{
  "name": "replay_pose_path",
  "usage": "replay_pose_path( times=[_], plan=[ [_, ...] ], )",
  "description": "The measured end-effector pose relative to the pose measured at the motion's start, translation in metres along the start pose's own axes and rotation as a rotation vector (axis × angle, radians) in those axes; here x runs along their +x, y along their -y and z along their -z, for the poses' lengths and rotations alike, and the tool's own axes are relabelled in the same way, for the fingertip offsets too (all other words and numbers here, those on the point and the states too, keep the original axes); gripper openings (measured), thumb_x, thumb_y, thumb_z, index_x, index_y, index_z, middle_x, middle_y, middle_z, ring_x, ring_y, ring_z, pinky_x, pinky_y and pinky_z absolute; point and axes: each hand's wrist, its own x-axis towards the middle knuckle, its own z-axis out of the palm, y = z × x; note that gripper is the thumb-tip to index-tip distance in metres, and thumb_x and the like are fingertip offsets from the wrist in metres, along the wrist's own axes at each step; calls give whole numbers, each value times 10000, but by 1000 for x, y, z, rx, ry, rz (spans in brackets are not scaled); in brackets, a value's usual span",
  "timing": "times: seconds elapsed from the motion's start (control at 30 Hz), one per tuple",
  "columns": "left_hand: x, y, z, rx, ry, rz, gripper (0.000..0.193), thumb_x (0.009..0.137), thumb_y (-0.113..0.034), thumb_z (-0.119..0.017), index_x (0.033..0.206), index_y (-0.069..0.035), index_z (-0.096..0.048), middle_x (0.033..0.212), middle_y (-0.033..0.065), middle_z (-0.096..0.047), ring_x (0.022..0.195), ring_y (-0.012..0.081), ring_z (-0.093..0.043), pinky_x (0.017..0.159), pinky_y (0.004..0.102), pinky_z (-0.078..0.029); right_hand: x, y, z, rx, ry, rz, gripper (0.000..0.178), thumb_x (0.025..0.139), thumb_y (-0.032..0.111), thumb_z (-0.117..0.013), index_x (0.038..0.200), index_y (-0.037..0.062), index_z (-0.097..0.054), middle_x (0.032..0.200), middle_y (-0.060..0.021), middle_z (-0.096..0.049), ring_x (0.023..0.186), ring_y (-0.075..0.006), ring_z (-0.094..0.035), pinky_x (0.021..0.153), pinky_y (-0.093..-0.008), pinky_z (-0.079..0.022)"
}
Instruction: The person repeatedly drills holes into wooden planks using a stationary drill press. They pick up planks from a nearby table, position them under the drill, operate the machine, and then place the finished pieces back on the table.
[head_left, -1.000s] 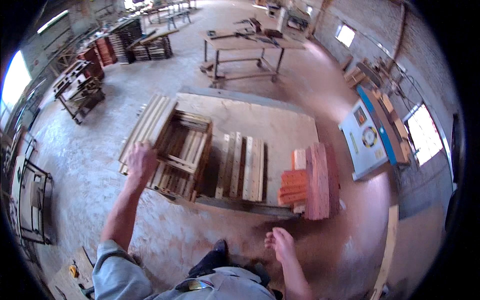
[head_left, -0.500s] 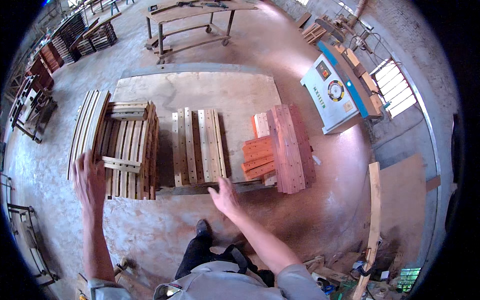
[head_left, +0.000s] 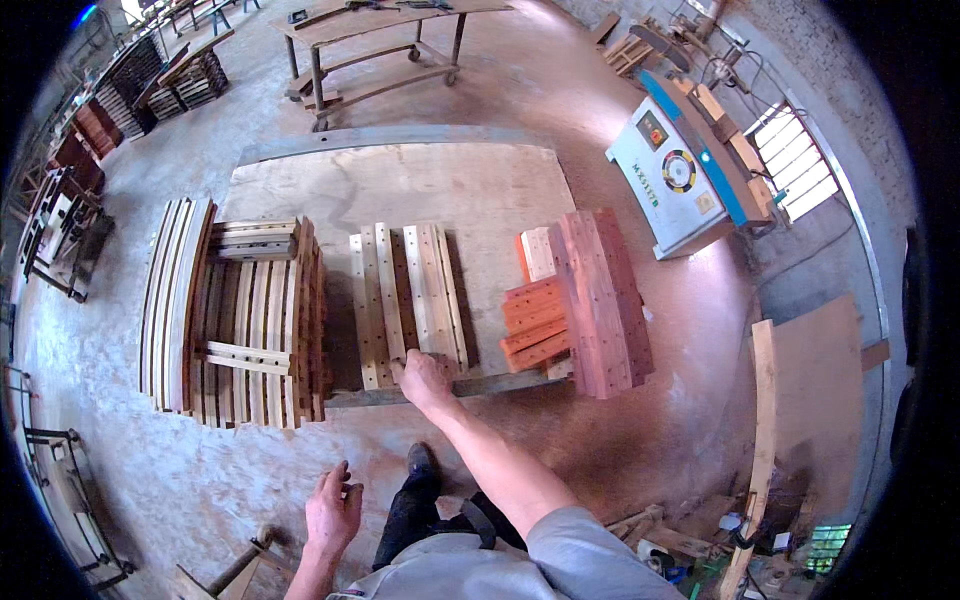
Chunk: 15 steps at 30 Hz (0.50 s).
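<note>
My right hand [head_left: 427,382] is at the near end of the middle row of pale wooden slats [head_left: 435,285], which are drilled with holes. Its fingers are bent round the end of one slat there; the palm side is hidden. Lower down, my left hand [head_left: 333,510] hangs over the floor, holding nothing, its fingers loosely bent and apart. Left of the row stands a tall stack of pale slats [head_left: 172,310], with a short drilled slat [head_left: 245,358] lying across it. Reddish drilled boards [head_left: 603,300] lie on the right, over shorter orange pieces [head_left: 535,320].
A low plywood-topped platform [head_left: 460,185] carries the stacks. Beyond it stands a wheeled table [head_left: 395,25] with tools on top. A grey-blue machine [head_left: 665,175] is at the right, near an upright plank [head_left: 760,430]. Another wheeled stand [head_left: 65,225] is at far left.
My left hand has left the left stack and come down and right, nearer my body. My right hand has moved slightly left and forward onto a slat's end in the middle row.
</note>
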Motion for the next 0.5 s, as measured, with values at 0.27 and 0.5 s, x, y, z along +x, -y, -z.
replay_pose_path(
  times=[0.27,0.5],
  plan=[
    [35,-1,-10,-58,77,14,361,832,-85,-604,1177,13,-568,998,199,-640,851,295,-657,731,367,-534,21,-12,-4,382,395,-372,345,922,280,-541,864,-58,-580,705,-166,-618,485,-239,-611,369,-370,-490],
    [50,2,-24,-113,114,-27,359,821,-99,-602,1157,25,-579,972,206,-649,833,301,-661,719,377,-529,9,-42,-1,1006,-15,-434,323,852,230,-619,1085,18,-548,756,-90,-581,682,-249,-607,606,-433,-532]
  ],
)
